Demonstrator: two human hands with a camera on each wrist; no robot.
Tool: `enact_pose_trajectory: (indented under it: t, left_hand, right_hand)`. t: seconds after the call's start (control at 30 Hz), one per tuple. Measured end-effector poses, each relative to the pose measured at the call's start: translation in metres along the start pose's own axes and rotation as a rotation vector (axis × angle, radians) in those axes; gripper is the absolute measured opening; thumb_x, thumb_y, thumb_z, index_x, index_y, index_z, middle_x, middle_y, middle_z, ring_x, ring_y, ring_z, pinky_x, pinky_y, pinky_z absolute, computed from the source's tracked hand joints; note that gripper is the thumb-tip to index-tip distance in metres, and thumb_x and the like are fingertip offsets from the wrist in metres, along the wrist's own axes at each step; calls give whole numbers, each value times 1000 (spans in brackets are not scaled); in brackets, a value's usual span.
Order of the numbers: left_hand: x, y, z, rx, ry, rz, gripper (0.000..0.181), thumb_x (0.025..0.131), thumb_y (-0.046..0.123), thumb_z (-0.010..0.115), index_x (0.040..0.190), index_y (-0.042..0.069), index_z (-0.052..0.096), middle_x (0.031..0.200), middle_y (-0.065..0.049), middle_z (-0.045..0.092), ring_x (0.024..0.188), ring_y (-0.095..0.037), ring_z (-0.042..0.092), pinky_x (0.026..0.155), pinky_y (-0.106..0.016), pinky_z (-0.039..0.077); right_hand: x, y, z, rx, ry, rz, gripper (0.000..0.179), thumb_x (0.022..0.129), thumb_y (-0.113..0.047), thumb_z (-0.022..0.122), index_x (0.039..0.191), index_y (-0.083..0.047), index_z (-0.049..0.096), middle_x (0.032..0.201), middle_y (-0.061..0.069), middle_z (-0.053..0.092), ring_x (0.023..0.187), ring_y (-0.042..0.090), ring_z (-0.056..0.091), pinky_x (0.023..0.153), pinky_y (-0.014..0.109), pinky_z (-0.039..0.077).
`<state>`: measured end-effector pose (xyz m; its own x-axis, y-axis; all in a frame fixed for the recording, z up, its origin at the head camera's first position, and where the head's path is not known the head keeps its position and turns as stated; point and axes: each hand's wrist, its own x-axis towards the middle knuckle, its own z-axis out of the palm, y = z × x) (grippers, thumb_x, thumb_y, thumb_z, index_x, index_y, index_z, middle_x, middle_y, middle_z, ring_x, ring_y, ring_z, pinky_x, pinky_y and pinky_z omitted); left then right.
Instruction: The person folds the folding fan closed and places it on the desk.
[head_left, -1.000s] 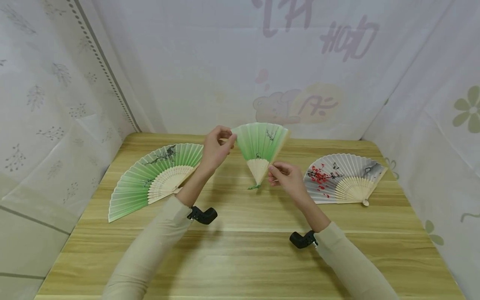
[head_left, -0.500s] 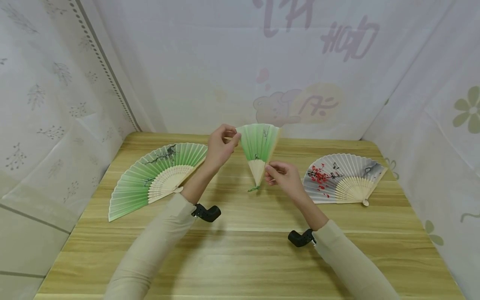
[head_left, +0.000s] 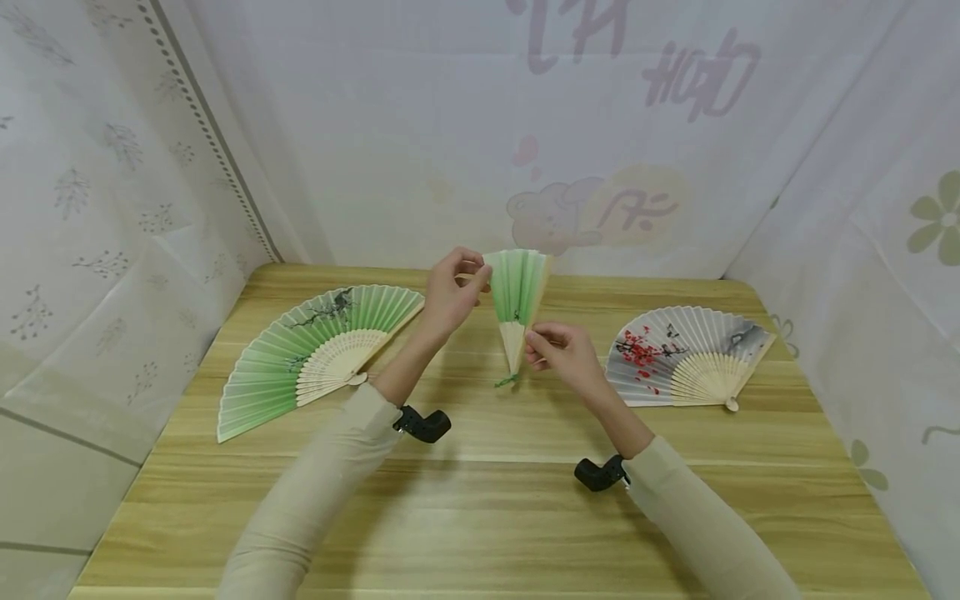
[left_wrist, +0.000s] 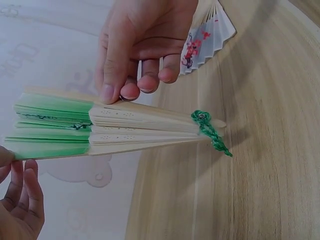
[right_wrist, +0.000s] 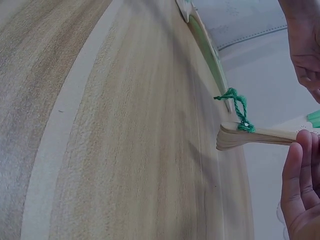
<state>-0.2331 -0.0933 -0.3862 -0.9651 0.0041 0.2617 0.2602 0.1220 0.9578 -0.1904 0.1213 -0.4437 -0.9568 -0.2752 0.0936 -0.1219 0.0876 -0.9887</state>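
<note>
A half-folded green hand fan (head_left: 516, 287) is held up over the table between both hands, its wooden ribs pointing down. My left hand (head_left: 452, 293) pinches the outer edge at the upper left of the leaf. My right hand (head_left: 566, 354) pinches the right guard stick low on the ribs, its thumb and fingertips on the wood in the left wrist view. A green cord (left_wrist: 210, 131) is tied at the pivot end. The leaf's pleats lie bunched close together. In the right wrist view the pivot end (right_wrist: 231, 136) juts out past the right fingers.
A spread green fan (head_left: 322, 354) lies on the wooden table (head_left: 480, 517) at left, near the left forearm. A spread grey-white fan with red blossoms (head_left: 690, 358) lies at right, beyond the right wrist. Printed cloth (head_left: 375, 150) hangs behind the table.
The held fan has narrowed as its pleats fold together. My left hand has moved rightward; my right hand has shifted slightly left, bringing the two closer. The two lying fans stay put.
</note>
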Motion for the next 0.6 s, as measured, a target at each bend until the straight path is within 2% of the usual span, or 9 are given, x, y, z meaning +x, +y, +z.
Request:
enact_pose_trajectory:
  t: [0.13,0.27,0.5,0.6]
  left_hand:
    - [1,0,3,1,1,-15,10,100,5,65,107,-1,61,95,-15,67,71,-28,68,54,-23,52]
    - [2,0,5,8,-1,-20,9,101,6,65,107,0,61,96,-15,67,71,-28,69,54,-23,52]
    - [1,-1,8,14,-19,-37,10,102,8,64,108,1,59,98,-15,67,82,-44,69,59,-32,56]
    - [0,-1,8,5,-22,-44,9,102,8,63,107,2,59,98,-15,66,81,-42,69,60,-34,56]
  right_hand:
    - [1,0,-1,2,-6,2,16,101,-6,65,103,9,71,91,34,65,84,52,65,74,58,57]
    - [1,0,-1,10,-9,15,17,101,-8,66,102,8,71,94,40,62,87,56,63,75,59,57]
    - [1,-1,-4,16,-10,27,21,99,-9,69,103,12,71,92,36,65,82,44,67,73,49,60]
    - [1,0,-6,13,-11,24,21,98,-9,70,102,12,72,92,35,66,81,42,68,71,47,61]
